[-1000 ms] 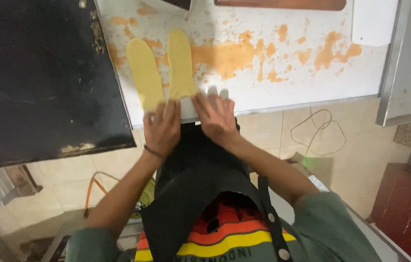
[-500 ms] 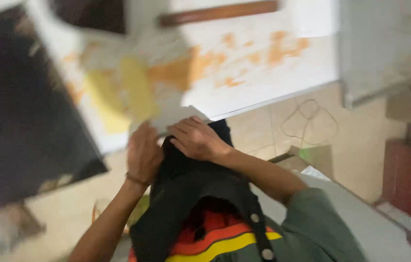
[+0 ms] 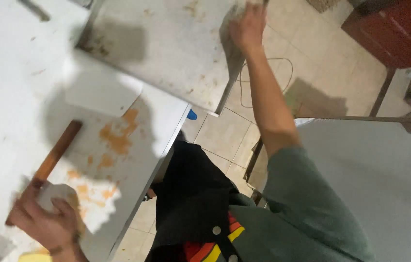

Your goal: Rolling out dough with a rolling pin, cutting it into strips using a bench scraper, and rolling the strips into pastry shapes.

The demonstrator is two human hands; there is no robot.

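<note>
Pale floor tiles [image 3: 215, 140] run between two white work surfaces, with a loose cable [image 3: 283, 65] lying on them and a dark red cabinet [image 3: 394, 29] at the upper right. On the near table [image 3: 16, 73], stained with orange patches [image 3: 118, 138], the left hand [image 3: 45, 221] sits at the lower left, its fingers curled around a pale lump of dough [image 3: 53, 194]. Just beside that hand, touching it or nearly so, lies a wooden rolling pin [image 3: 53, 157], slanting up and to the right. A flat white sheet [image 3: 101, 92] lies further up the table. The right hand [image 3: 248, 24] stretches far out to the second, speckled table [image 3: 166, 43] and rests at its far edge; motion blur hides whether its fingers grip anything. The person wears a green sleeve [image 3: 312, 208] and a black apron [image 3: 191, 199].
</note>
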